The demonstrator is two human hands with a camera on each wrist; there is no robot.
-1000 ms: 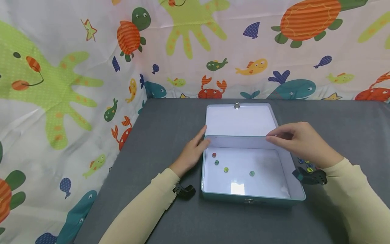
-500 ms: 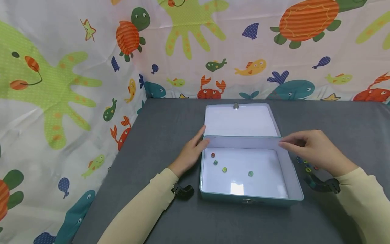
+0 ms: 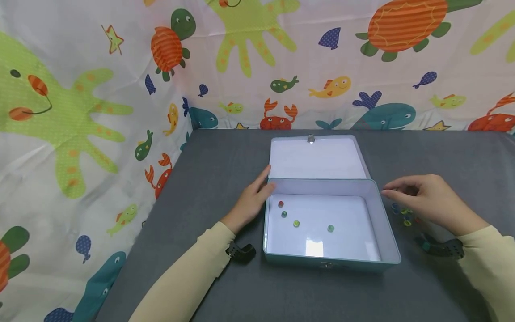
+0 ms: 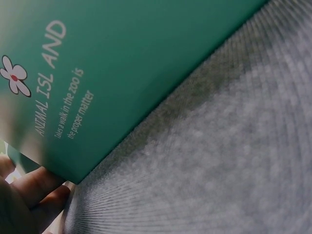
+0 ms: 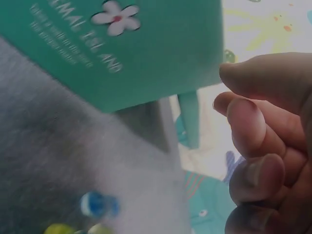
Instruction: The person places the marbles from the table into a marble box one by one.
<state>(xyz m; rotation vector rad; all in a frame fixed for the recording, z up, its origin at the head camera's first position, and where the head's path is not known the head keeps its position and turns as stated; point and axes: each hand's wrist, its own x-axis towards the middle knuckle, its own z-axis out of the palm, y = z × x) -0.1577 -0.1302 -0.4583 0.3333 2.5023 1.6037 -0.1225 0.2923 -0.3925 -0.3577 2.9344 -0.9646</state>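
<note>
A green tin box (image 3: 331, 260) with a white inside stands on the grey table, its hinged lid (image 3: 318, 157) folded back. Inside lie several small glass marbles (image 3: 331, 228), one of them red. My left hand (image 3: 250, 201) grips the box's back left corner, thumb over the rim; in the left wrist view its fingers (image 4: 36, 187) wrap the corner. My right hand (image 3: 432, 199) is beyond the box's right side, with nothing showing between thumb and forefinger, which stand apart in the right wrist view. More marbles (image 3: 407, 222) lie on the table below it.
Along the back and left of the grey table (image 3: 225, 165) hangs a white cloth (image 3: 245, 94) printed with sea animals. In the right wrist view a blue marble (image 5: 95, 204) lies close by the box's printed side.
My right hand has moved right, from over the box's back right corner to the table beside it. My left hand stays at the corner, and the marbles in the box lie as before.
</note>
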